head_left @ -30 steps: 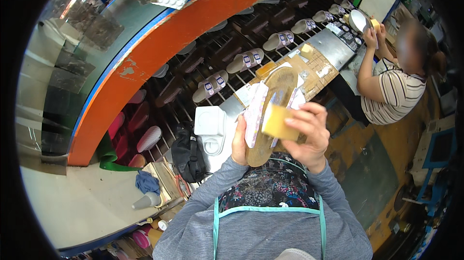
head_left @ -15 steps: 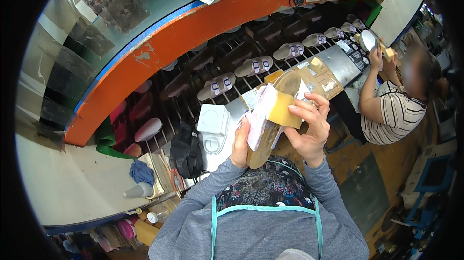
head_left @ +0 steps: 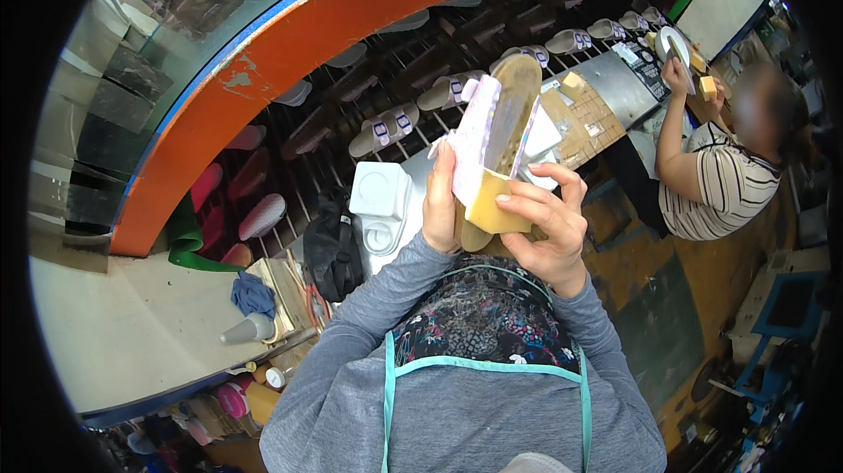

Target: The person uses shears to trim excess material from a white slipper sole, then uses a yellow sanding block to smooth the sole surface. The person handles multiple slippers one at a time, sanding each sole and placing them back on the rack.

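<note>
My left hand (head_left: 442, 202) grips a shoe upper on a brown foot-shaped form (head_left: 514, 113), held up in front of my chest. Pale pink-lilac upper material (head_left: 479, 126) wraps the form's left side, and its flap stands off the right side. Between the thumb and fingers of my right hand (head_left: 553, 231) is a yellow sponge block (head_left: 494, 202), pressed against the near part of the form. My left fingers are partly hidden behind the piece.
Rows of sandals (head_left: 384, 129) stand on a dark metal rack under an orange arch (head_left: 290, 25). A white plastic container (head_left: 380, 201) and black bag (head_left: 332, 249) lie at left. At right, a co-worker in a striped shirt (head_left: 720, 179) holds another yellow sponge (head_left: 708, 86).
The form has been raised and turned more upright. The sponge has slid down from the form's middle toward its near end. The co-worker's hands have shifted slightly.
</note>
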The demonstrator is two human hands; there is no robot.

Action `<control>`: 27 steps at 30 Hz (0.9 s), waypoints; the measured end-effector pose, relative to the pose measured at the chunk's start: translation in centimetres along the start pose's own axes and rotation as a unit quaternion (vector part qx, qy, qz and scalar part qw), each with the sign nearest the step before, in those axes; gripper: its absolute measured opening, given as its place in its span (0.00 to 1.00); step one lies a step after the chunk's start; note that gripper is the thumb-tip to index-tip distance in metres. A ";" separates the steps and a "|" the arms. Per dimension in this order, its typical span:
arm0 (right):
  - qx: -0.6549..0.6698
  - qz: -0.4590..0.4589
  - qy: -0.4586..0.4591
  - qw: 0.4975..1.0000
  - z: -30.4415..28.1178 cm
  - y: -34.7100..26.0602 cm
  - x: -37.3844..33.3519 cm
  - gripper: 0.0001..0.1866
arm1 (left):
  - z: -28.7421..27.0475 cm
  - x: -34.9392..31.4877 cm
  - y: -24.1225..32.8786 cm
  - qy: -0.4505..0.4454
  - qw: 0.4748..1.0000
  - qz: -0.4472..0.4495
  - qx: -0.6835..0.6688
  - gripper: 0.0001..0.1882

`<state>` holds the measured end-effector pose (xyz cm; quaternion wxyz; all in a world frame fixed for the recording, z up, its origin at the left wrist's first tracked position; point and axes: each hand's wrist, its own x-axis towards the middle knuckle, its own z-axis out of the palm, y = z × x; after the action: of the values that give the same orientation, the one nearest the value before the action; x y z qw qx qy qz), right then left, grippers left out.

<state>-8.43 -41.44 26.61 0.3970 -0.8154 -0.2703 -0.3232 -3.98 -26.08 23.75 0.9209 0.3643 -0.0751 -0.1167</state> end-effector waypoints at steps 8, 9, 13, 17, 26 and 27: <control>0.034 0.078 0.059 0.995 0.8 -1.2 -1.3 0.24 | 0.0 1.8 -1.2 0.041 0.993 0.111 0.028 0.34; 0.043 0.097 0.077 0.991 0.8 -1.3 -1.5 0.24 | 0.3 1.9 -2.1 0.061 0.988 0.142 0.005 0.32; 0.064 0.112 0.057 0.990 0.6 -1.3 -2.4 0.24 | 0.0 2.5 -3.7 0.073 0.975 0.208 -0.032 0.32; 0.345 0.194 0.130 0.909 1.1 -0.8 -2.5 0.25 | -0.4 2.3 -3.6 0.047 0.974 0.220 -0.037 0.34; 0.057 0.064 0.040 0.996 2.1 -2.1 -1.7 0.24 | -0.8 2.3 -1.6 -0.055 0.976 0.128 -0.168 0.32; 0.051 0.058 0.042 0.996 2.6 -2.2 -1.8 0.24 | -1.4 2.2 -1.1 -0.030 0.977 0.136 -0.159 0.31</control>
<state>-10.30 -38.46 25.13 0.4674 -0.7941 -0.2217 -0.3189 -1.70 -26.55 22.11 0.9716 0.1964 -0.1316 -0.0117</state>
